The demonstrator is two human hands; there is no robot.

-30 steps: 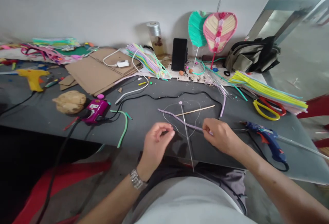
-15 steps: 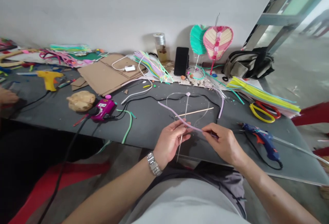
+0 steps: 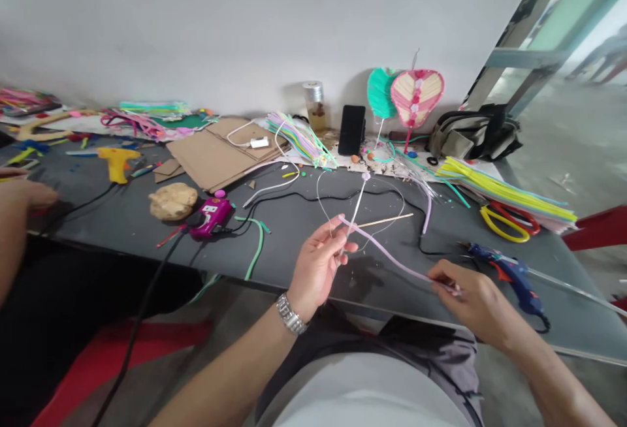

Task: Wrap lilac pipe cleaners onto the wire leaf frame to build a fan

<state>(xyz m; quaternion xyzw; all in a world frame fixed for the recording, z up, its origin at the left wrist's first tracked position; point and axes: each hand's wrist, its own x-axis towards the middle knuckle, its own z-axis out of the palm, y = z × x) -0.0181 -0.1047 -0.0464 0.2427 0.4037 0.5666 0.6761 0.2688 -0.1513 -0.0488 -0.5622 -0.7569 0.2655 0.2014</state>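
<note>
Over the near part of the dark desk (image 3: 289, 257), the left hand (image 3: 318, 267) has its fingers (image 3: 333, 237) curled shut on a thin pale rod (image 3: 356, 208) topped by a pink bead, with a bare wire loop (image 3: 396, 208) around it. A lilac pipe cleaner (image 3: 386, 251) runs from those fingers to the right hand (image 3: 477, 303), whose fingers pinch its other end. Just beyond sits a blue glue gun (image 3: 509, 277); off left, a magenta glue gun (image 3: 210, 217) bears a label too small to read.
</note>
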